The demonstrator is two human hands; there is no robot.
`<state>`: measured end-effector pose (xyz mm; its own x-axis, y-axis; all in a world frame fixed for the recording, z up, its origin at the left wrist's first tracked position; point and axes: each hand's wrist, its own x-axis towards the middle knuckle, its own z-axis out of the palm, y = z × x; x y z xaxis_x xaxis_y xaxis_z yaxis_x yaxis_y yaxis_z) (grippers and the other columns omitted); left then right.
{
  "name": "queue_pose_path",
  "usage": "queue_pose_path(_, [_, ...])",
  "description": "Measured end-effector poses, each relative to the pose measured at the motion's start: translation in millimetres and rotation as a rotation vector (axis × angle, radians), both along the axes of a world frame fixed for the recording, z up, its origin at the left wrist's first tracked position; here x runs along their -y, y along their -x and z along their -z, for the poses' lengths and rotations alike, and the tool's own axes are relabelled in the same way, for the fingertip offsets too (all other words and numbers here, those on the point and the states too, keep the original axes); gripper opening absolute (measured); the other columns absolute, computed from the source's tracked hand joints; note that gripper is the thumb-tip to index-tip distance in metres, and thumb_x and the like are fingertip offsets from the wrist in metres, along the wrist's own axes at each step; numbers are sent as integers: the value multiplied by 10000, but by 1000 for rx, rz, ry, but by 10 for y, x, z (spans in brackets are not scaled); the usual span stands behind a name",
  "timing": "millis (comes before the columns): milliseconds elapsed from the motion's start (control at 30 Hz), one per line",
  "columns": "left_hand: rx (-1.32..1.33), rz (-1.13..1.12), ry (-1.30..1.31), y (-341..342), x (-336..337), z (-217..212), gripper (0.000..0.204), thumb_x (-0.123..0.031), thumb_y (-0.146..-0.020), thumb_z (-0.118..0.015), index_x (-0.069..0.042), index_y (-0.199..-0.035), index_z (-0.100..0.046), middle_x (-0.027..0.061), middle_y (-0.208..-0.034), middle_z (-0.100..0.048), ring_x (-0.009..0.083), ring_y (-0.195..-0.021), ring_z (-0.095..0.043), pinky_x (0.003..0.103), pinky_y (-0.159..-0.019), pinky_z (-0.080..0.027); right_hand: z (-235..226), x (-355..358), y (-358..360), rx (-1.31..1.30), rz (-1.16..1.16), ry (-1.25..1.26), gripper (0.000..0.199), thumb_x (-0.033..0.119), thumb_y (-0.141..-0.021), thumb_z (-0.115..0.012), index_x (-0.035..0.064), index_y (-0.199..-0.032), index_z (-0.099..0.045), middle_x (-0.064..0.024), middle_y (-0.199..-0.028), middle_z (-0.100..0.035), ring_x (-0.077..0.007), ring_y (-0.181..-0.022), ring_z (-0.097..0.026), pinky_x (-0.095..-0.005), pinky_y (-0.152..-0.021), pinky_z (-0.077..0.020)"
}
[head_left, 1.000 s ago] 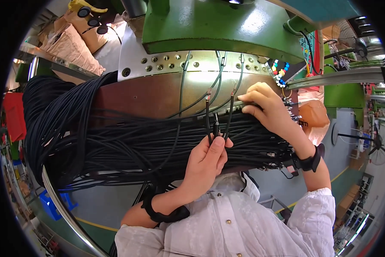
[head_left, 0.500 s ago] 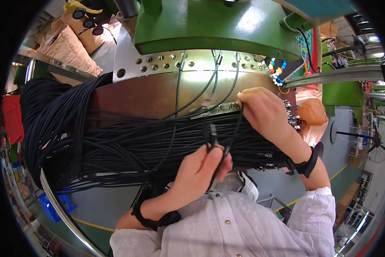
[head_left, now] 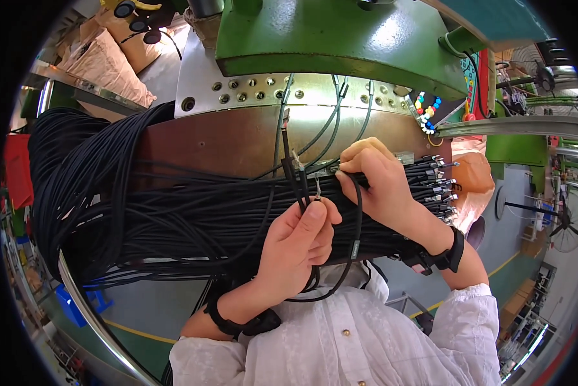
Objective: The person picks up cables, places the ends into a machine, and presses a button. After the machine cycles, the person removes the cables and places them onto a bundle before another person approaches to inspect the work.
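My left hand (head_left: pixel 300 241) is closed around several black cables (head_left: pixel 304 193), whose ends stick up from its fingers. Bare wire shows at some of these ends. My right hand (head_left: pixel 380 186) pinches the end of one black cable (head_left: pixel 358 215) beside a narrow metal strip with slots (head_left: pixel 321 168). That cable hangs down past a small pale tag and loops below my left hand; its pinched tip is hidden by the fingers. Beneath both hands lies a thick bundle of black cables (head_left: pixel 199 225), with metal connectors (head_left: pixel 438 186) at its right end.
A green machine block (head_left: pixel 340 45) overhangs a steel plate with holes (head_left: pixel 237 96) and a brown panel (head_left: pixel 225 143). A few cables hang from under the block. Toward the right are a beaded string (head_left: pixel 425 112) and a metal rail (head_left: pixel 507 125); a curved metal bar (head_left: pixel 99 315) stands lower left.
My left hand has raised the cable ends, which now point up toward the steel plate. My right hand has moved down and left, to the slotted strip. The view has shifted slightly.
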<state>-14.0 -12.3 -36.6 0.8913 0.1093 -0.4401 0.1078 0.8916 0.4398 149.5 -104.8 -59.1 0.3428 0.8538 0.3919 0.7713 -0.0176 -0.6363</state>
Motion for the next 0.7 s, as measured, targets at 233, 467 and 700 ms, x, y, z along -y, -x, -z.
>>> queue_pose_path(233, [24,-6,74,5,-11,18,298,-306,-976,-396,-49,-917,-536,-54,-595,-313,41,-492,-261,194,-447,-232,3,26,-13,-19,-14,7,217,-45,-690,-672,22,-793,-493,-105,-833,-571,-274,-713,-545,-322,-611,-453])
queue_pose_path(467, [-62,81,62,-40,-4,-59,308,-292,-983,-380,-33,-923,-535,-48,-604,-353,44,-508,-306,190,-461,-268,-75,-9,19,200,-22,88,202,-27,-708,-673,26,-788,-495,-102,-822,-563,-279,-719,-539,-339,-622,-458])
queue_pose_path(700, [-36,118,166,-87,-70,-98,290,-277,-979,-402,-28,-943,-548,-37,-617,-407,47,-506,-343,193,-464,-298,-362,71,-124,384,-126,155,239,-21,-646,-642,30,-864,-557,-90,-844,-571,-254,-753,-556,-339,-613,-468])
